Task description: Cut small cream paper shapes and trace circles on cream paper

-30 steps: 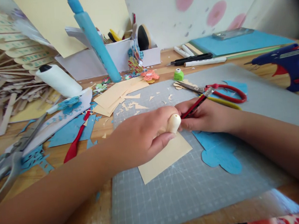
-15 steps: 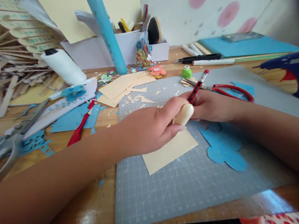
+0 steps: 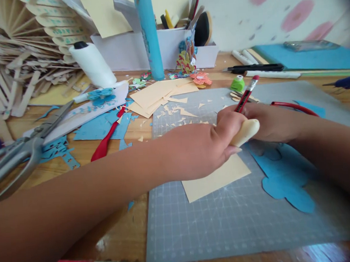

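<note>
My left hand [image 3: 205,149] reaches over the cutting mat with its thumb and fingers closed on a cream, rounded-ended piece [image 3: 247,131]. Its exact kind is hard to tell. Right against it, my right hand [image 3: 260,120] grips a red-and-black pencil [image 3: 244,97], eraser end up; the pencil's tip is hidden. A cream paper rectangle [image 3: 215,178] lies below my left hand. Beneath my right wrist rests a blue paper shape with rounded lobes [image 3: 287,179], partly covered by the arm. Red-handled scissors [image 3: 298,107] lie behind my right forearm.
Cream paper sheets [image 3: 157,94] and scraps lie at the grey mat's [image 3: 199,232] far edge. At left are large grey scissors [image 3: 28,152], a red tool [image 3: 103,147] and blue offcuts. A green punch [image 3: 237,83], pens [image 3: 254,68] and a white box [image 3: 122,51] stand behind.
The view has turned, so the table's things appear farther right. Both hands have moved slightly right over the mat, still together, and the cream piece's visible end has tilted.
</note>
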`<action>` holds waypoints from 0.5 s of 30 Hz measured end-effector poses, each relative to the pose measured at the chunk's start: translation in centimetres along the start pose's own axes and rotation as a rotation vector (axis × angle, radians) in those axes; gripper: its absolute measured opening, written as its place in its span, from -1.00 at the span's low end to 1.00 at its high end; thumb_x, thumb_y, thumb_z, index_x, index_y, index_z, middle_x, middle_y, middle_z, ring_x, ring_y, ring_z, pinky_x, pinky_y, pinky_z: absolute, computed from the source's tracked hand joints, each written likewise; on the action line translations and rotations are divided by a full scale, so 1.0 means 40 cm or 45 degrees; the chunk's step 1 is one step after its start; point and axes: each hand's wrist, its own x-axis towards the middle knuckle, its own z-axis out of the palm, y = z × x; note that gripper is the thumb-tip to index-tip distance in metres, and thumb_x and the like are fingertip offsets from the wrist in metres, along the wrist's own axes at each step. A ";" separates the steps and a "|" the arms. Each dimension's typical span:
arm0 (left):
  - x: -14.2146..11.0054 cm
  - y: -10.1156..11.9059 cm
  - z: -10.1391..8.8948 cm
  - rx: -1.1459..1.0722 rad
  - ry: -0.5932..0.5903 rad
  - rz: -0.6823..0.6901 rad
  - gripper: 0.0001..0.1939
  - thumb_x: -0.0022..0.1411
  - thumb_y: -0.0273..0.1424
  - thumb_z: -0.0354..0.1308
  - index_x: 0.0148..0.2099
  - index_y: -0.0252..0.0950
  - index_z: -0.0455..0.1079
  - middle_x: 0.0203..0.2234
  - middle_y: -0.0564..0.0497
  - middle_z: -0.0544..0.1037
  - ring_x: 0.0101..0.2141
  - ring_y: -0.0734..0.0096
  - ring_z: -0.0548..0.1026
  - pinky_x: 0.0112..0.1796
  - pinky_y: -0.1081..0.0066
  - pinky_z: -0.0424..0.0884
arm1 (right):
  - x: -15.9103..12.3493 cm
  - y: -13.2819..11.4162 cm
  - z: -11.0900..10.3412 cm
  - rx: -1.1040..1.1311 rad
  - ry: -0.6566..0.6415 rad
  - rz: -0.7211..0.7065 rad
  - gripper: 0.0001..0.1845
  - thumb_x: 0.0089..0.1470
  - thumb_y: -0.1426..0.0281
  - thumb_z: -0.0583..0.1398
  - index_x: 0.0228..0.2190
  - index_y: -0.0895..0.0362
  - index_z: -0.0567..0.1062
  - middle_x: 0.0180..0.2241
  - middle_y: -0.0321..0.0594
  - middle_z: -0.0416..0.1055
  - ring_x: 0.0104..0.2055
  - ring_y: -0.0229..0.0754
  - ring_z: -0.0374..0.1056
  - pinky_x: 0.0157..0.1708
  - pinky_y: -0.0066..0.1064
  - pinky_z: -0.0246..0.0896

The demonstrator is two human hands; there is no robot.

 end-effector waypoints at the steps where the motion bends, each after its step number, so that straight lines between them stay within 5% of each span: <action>1: 0.001 0.001 0.000 0.012 0.000 -0.017 -0.69 0.34 -0.30 -0.15 0.09 -0.24 0.00 -0.52 0.08 0.42 -0.58 0.32 0.41 -0.56 0.38 0.25 | 0.004 -0.001 -0.001 0.042 -0.036 0.026 -0.79 0.04 0.32 0.12 -0.57 0.11 0.35 -0.63 -0.45 0.20 -0.55 -0.37 0.15 -0.57 -0.48 0.12; 11: 0.006 0.011 0.005 0.081 0.015 -0.110 -0.70 0.33 -0.22 -0.16 0.06 -0.18 0.04 -0.51 0.05 0.45 -0.61 0.31 0.41 -0.51 0.32 0.35 | 0.061 -0.023 -0.028 0.042 -0.295 0.338 -0.93 -0.13 0.46 0.23 -0.59 0.18 0.44 -0.55 -0.46 0.43 -0.44 -0.32 0.35 -0.47 -0.40 0.09; 15: 0.003 0.015 -0.002 0.105 -0.017 -0.086 -0.71 0.34 -0.25 -0.18 0.05 -0.23 0.05 -0.53 0.05 0.44 -0.59 0.28 0.42 -0.55 0.35 0.30 | 0.052 -0.008 -0.016 0.149 -0.168 0.342 -0.86 -0.04 0.40 0.21 -0.58 0.13 0.38 -0.62 -0.42 0.31 -0.53 -0.35 0.27 -0.54 -0.48 0.13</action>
